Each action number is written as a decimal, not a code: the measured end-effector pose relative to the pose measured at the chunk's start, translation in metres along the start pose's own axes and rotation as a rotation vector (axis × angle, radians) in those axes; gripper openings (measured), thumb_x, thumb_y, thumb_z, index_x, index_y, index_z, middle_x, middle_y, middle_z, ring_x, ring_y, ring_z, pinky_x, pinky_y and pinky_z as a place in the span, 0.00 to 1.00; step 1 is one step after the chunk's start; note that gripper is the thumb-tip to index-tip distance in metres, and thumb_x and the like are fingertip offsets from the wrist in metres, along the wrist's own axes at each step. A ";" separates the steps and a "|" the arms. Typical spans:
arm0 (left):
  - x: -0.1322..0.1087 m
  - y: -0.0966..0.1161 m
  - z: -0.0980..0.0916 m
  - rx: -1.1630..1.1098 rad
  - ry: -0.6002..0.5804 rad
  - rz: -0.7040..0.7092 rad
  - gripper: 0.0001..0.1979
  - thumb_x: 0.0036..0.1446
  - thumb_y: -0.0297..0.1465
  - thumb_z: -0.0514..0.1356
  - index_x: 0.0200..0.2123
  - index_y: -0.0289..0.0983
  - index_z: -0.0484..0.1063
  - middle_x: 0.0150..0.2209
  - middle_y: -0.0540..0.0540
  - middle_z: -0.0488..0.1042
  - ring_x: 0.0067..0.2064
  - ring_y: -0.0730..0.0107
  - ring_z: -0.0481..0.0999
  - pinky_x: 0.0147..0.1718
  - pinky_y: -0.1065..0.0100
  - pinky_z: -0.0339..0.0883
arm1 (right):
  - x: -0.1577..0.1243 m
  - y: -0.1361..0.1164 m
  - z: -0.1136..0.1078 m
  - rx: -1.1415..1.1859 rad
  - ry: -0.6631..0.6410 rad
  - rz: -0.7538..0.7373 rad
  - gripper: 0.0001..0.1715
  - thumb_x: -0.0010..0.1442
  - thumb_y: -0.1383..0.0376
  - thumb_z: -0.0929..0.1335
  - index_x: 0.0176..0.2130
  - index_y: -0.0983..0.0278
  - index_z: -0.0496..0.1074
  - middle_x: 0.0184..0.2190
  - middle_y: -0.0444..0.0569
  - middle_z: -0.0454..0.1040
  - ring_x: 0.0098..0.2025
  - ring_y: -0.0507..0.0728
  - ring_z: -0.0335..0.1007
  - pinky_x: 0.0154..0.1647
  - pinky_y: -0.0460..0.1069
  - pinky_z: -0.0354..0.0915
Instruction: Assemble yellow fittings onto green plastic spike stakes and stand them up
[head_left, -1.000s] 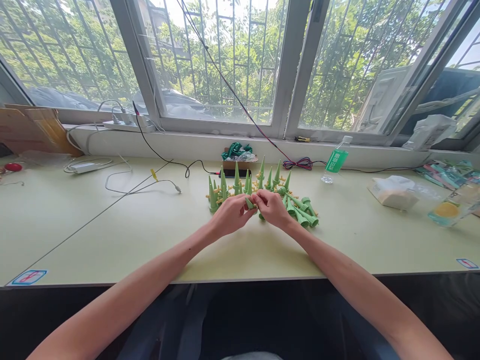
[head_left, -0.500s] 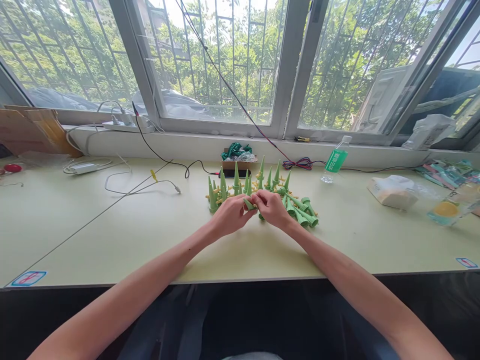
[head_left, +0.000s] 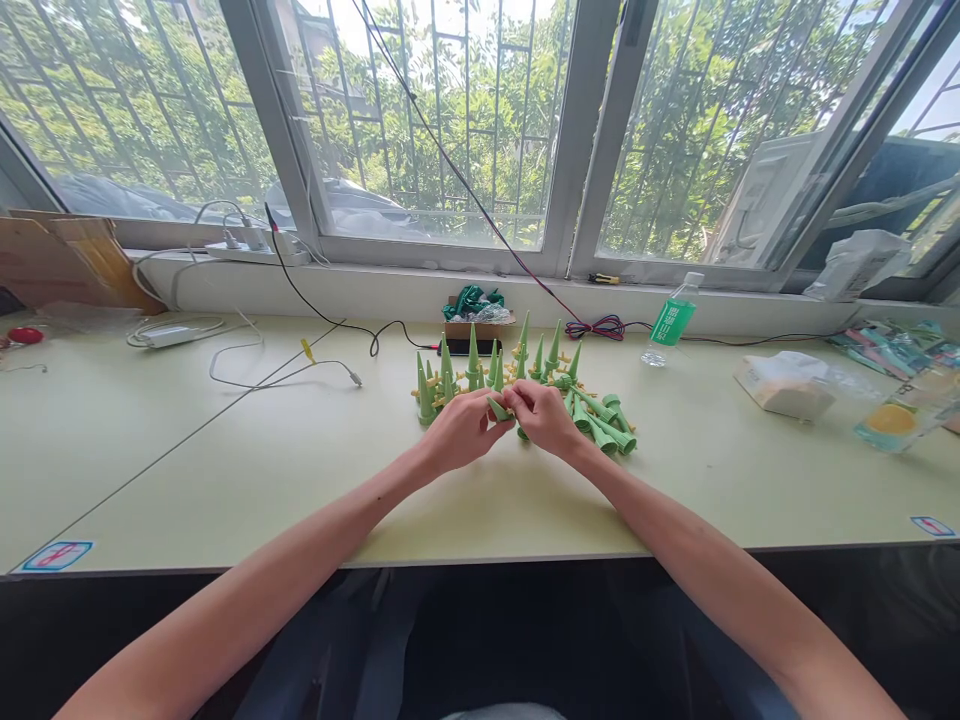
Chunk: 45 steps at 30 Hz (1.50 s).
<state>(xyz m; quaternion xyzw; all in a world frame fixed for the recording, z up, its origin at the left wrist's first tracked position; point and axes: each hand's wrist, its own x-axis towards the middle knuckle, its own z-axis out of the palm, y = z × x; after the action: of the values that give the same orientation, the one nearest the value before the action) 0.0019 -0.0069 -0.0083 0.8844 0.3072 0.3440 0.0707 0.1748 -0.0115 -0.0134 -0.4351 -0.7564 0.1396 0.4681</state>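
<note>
My left hand (head_left: 463,430) is closed around a green plant watering spike (head_left: 496,408), its pointed end showing between the fingers. My right hand (head_left: 547,420) pinches the other end of the same spike, fingertips touching those of the left; whatever small part sits in that pinch is hidden. Behind both hands stand several upright green spikes (head_left: 472,352) with small yellow valves at their bases. To the right of my right hand, more green spikes (head_left: 604,432) lie in a loose pile on the table.
A phone (head_left: 469,347) lies behind the spikes, before a small cardboard box (head_left: 480,325) with green wrapping. Farther right are a water bottle (head_left: 670,322), a tissue pack (head_left: 784,384) and a clear bottle (head_left: 896,420). Cables (head_left: 300,372) cross the table (head_left: 247,480) on the left.
</note>
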 end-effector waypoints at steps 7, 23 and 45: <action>0.000 -0.002 0.001 0.018 0.002 0.003 0.05 0.58 0.32 0.59 0.33 0.38 0.73 0.33 0.48 0.74 0.25 0.74 0.69 0.27 0.70 0.63 | 0.000 0.000 0.001 0.006 -0.003 -0.010 0.20 0.64 0.57 0.60 0.24 0.63 0.61 0.19 0.42 0.60 0.23 0.50 0.51 0.25 0.46 0.51; 0.000 -0.001 0.001 0.030 0.004 0.017 0.06 0.58 0.33 0.60 0.33 0.38 0.73 0.30 0.48 0.73 0.25 0.74 0.68 0.26 0.70 0.63 | 0.000 -0.001 -0.001 -0.023 -0.012 -0.009 0.20 0.64 0.57 0.60 0.24 0.63 0.61 0.19 0.42 0.61 0.23 0.50 0.52 0.25 0.46 0.51; 0.000 0.001 0.000 0.043 -0.014 -0.002 0.05 0.58 0.32 0.59 0.32 0.38 0.73 0.31 0.49 0.74 0.25 0.74 0.69 0.26 0.69 0.63 | 0.000 0.000 -0.001 -0.028 -0.024 -0.012 0.19 0.63 0.58 0.60 0.23 0.63 0.59 0.18 0.42 0.59 0.23 0.50 0.51 0.25 0.46 0.51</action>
<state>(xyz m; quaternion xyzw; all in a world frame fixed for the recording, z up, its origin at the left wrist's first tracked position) 0.0026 -0.0072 -0.0080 0.8878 0.3150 0.3312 0.0539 0.1759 -0.0122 -0.0126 -0.4354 -0.7666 0.1313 0.4534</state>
